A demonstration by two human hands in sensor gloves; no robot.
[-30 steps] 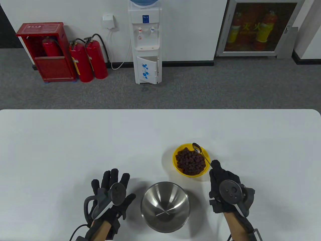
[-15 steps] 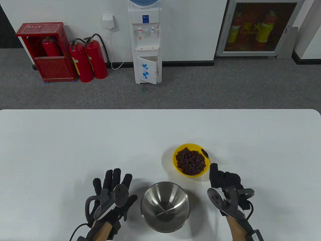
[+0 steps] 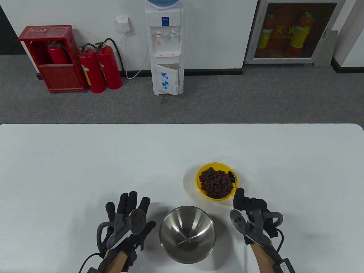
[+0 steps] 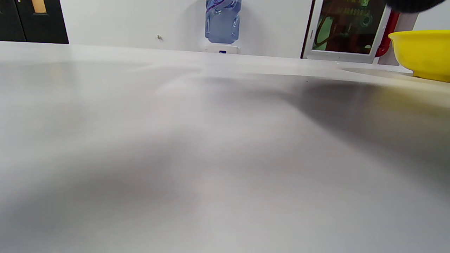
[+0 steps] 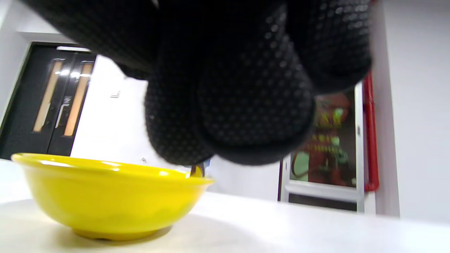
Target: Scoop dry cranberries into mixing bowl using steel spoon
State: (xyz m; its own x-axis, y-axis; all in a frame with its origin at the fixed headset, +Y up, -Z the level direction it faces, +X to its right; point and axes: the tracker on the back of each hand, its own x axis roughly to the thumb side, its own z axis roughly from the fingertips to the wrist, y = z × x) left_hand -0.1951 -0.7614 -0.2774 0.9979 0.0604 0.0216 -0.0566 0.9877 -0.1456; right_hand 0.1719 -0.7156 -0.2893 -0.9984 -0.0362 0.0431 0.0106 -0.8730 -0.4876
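A white table (image 3: 85,159) stands on a grey carpeted floor, with a water dispenser (image 3: 164,48) and red fire extinguishers (image 3: 99,66) along the far wall.

The cranberries (image 3: 215,182) lie heaped in a yellow bowl (image 3: 200,187) on the right half of the table. The spoon (image 3: 233,178) sits at the bowl's right rim, its dark scoop down among the berries at the right edge of the heap and its thin handle running back toward the person. The right hand (image 3: 251,209) holds that handle just beside the bowl's near right rim, fingers curled around it; the grip itself is hidden under the glove, so how the fingers pinch it cannot be told. In the right wrist view the gloved fingers (image 5: 246,88) bunch together above the yellow bowl (image 5: 105,193), and a sliver of what seems to be the handle shows behind the rim.

The steel mixing bowl (image 3: 187,233) stands nearer the person, just left of the right hand, apart from the yellow bowl, with no berries in it.

The left hand (image 3: 128,224) rests left of the mixing bowl with its fingers spread, grasping nothing. The left wrist view shows bare table (image 4: 175,158) and the yellow bowl (image 4: 422,52) at its far right.
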